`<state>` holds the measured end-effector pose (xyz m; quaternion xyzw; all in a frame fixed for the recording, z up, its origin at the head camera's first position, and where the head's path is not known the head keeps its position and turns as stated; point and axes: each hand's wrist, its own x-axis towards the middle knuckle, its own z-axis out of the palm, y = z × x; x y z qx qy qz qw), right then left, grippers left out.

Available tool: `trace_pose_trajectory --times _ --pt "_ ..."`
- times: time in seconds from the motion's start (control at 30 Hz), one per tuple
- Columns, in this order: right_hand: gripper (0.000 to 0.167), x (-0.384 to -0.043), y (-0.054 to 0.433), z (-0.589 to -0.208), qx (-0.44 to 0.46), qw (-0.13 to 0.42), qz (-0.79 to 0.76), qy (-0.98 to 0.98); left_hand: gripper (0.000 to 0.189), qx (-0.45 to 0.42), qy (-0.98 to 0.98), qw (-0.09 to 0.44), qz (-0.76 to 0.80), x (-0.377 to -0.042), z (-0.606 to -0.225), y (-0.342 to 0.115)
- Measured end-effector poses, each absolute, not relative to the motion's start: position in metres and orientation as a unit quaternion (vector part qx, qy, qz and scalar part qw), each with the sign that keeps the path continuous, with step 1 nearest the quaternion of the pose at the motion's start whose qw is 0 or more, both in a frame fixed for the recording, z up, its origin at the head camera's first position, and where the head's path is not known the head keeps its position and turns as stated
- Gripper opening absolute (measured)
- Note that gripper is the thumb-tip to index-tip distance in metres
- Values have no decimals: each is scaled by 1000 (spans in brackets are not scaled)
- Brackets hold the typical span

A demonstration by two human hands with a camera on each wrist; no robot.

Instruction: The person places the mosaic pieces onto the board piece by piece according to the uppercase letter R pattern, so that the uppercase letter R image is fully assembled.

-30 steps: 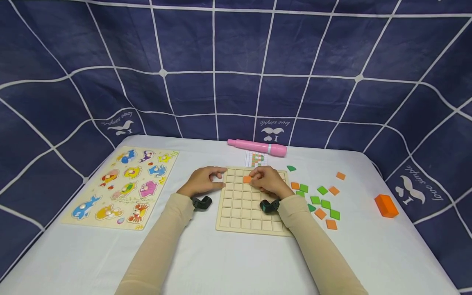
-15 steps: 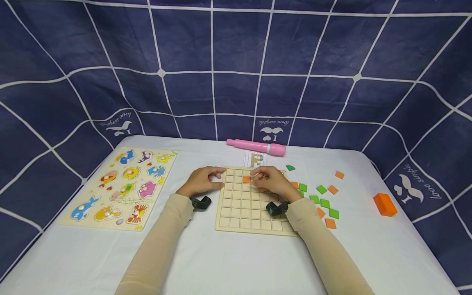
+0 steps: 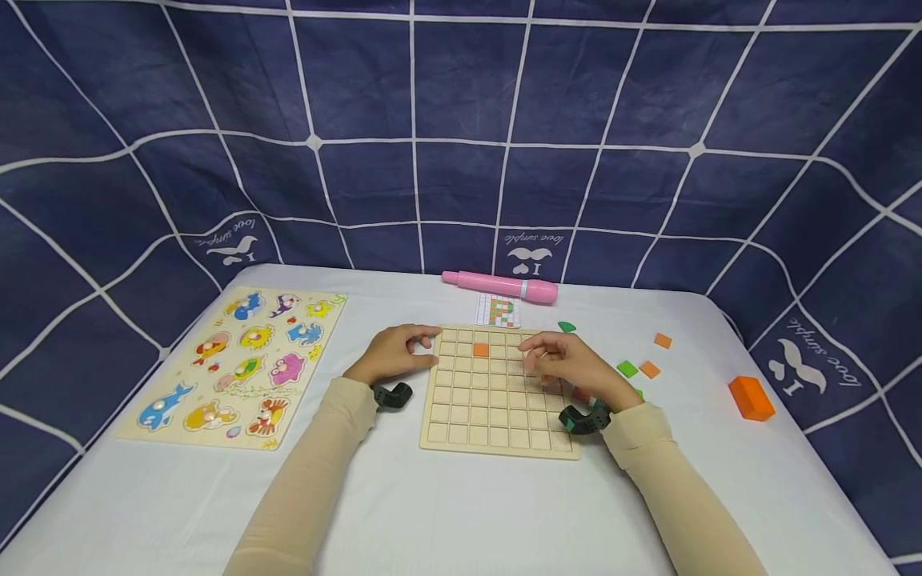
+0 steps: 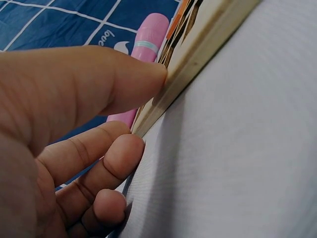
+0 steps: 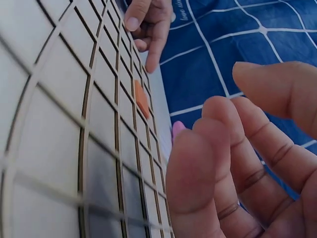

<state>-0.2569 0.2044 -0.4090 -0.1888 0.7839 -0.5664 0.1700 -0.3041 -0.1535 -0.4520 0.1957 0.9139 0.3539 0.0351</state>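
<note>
A wooden grid board (image 3: 468,416) lies on the table, with one orange square tile (image 3: 481,350) in a cell of its second row from the back. My left hand (image 3: 394,354) rests at the board's left edge. In the left wrist view its thumb (image 4: 141,84) touches the rim, and its fingertips are close to the board's corner. Over the board's right side my right hand (image 3: 569,364) hovers with nothing in it, thumb and fingers (image 5: 190,173) apart and loosely bent. It hides part of the board and most of the loose tiles.
Right of the board lie loose orange tiles (image 3: 650,370) and green tiles (image 3: 627,369). An orange block (image 3: 752,398) stands farther right. Behind the board are a pattern card (image 3: 498,310) and a pink microphone-shaped thing (image 3: 500,285). A sea-animal puzzle (image 3: 238,368) lies at left.
My right hand has let go of the orange tile, which stays in the board, and has moved right. My left hand has stayed at the board's edge.
</note>
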Motion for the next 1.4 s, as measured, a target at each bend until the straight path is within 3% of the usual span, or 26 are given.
trace_pose_trajectory --times 0.23,0.7,1.4 --pt "45 -243 236 -406 -164 190 -568 784 59 197 914 30 352 -304 -453 -153" --pt "46 -215 289 -404 -139 175 -547 807 59 195 913 30 358 -304 -454 -154" --pt "43 -209 308 -413 -152 189 -547 801 60 192 913 34 359 -304 -453 -153"
